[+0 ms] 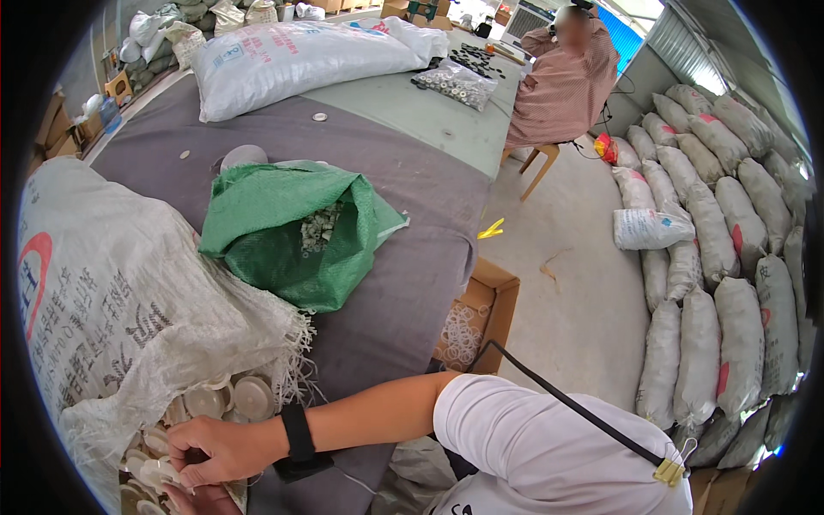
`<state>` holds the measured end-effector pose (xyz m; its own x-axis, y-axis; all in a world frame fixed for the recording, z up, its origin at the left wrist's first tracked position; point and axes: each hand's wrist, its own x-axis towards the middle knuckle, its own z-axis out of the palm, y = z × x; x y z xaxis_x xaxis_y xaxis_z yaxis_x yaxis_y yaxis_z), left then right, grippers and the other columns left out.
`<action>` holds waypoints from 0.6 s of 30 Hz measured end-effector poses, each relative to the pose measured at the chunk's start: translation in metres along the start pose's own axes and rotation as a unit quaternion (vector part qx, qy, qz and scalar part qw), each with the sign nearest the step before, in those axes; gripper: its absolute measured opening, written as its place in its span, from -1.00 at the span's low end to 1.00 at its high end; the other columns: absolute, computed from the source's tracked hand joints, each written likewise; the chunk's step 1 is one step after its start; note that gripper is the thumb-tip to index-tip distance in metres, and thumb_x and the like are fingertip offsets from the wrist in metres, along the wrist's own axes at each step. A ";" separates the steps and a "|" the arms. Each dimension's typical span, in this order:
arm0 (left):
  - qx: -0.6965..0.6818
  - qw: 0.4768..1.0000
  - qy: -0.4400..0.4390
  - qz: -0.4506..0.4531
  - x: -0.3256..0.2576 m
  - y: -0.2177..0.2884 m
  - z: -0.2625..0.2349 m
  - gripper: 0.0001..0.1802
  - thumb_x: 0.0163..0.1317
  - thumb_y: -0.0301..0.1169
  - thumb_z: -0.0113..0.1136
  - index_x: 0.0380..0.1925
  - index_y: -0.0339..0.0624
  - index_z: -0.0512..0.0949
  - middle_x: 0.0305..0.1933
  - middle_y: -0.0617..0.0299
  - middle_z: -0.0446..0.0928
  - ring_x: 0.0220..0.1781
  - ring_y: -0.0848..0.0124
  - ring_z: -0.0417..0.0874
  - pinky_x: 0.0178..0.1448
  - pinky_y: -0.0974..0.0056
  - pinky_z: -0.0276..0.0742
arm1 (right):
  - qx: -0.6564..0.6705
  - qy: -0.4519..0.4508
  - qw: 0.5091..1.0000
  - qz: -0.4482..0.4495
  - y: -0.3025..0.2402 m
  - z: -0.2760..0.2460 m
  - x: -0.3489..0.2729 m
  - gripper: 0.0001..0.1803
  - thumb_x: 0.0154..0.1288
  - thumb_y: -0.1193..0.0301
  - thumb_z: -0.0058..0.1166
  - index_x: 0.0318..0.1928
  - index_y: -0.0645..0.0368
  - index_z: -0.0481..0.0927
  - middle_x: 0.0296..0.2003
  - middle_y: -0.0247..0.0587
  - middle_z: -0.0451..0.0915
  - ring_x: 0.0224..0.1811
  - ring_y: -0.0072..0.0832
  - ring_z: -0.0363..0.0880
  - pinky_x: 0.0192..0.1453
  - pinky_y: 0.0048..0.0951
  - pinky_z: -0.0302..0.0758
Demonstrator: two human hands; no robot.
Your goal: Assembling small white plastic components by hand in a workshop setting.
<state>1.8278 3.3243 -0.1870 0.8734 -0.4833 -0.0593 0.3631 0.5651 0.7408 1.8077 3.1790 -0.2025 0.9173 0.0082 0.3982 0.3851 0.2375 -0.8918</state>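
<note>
The head view looks from above, at the wearer's head height, slanting down and forward across the surface [412,193]. It is a wide fisheye: a dark curved rim cuts the corners and straight edges bow. Nearest are the sleeve [549,446] at lower right and the right hand [225,448] at lower left. The surface recedes toward upper centre; the seated person [562,94] sits far off, upper right, with sacks [740,343] along the right rim.
</note>
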 end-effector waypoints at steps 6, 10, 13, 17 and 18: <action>-0.215 0.971 -0.094 -0.036 0.001 -0.007 -0.020 -0.54 0.16 -0.33 0.09 0.01 -0.35 0.31 0.03 0.02 0.37 0.05 0.23 0.40 0.08 0.24 0.36 | 0.219 -0.085 0.965 0.113 -0.014 -0.010 -0.002 -0.69 0.21 0.23 0.02 -0.43 0.27 0.40 -0.58 -0.36 0.44 -0.59 -0.70 0.37 -0.54 -0.68 0.30; -0.158 0.892 -0.422 0.025 0.037 -0.012 -0.072 -0.64 0.21 -0.39 -0.06 0.01 -0.23 0.29 0.13 0.02 0.27 0.20 0.20 0.27 0.02 0.10 0.40 | 0.275 -0.019 0.950 0.144 -0.012 -0.008 0.005 -0.74 0.23 0.28 -0.02 -0.42 0.24 0.40 -0.62 -0.39 0.43 -0.65 -0.78 0.32 -0.59 -0.73 0.26; -0.122 0.986 0.034 -0.105 0.000 -0.003 -0.026 -0.50 0.25 -0.44 -0.18 0.21 -0.05 0.05 0.33 0.05 -0.06 0.18 0.19 0.30 -0.07 0.11 0.57 | 0.206 0.092 0.969 0.098 -0.001 -0.027 0.011 -0.83 0.20 0.37 -0.06 -0.45 0.22 0.41 -0.62 -0.41 0.44 -0.67 -0.75 0.32 -0.61 -0.72 0.25; -0.150 0.977 -0.057 -0.137 0.012 -0.005 -0.057 -0.45 0.29 -0.42 -0.22 0.26 -0.11 -0.07 0.31 -0.07 -0.04 -0.02 0.28 0.49 -0.08 0.37 0.60 | 0.248 0.102 0.954 0.136 -0.007 -0.028 0.010 -0.84 0.18 0.36 -0.03 -0.40 0.21 0.41 -0.60 -0.43 0.44 -0.68 -0.76 0.30 -0.62 -0.72 0.22; -0.150 0.978 -0.056 -0.136 0.011 -0.003 -0.058 -0.45 0.29 -0.42 -0.22 0.26 -0.11 -0.07 0.31 -0.07 -0.04 -0.02 0.28 0.49 -0.08 0.37 0.60 | 0.261 0.126 0.946 0.143 -0.010 -0.031 0.010 -0.86 0.17 0.38 -0.03 -0.37 0.20 0.40 -0.59 -0.44 0.43 -0.67 -0.76 0.27 -0.61 -0.72 0.20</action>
<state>1.8549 3.3557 -0.2287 0.6959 -0.7041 -0.1410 0.6709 0.5675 0.4773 1.8159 3.1471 -0.1963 0.9968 -0.0720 0.0350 0.0758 0.7083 -0.7018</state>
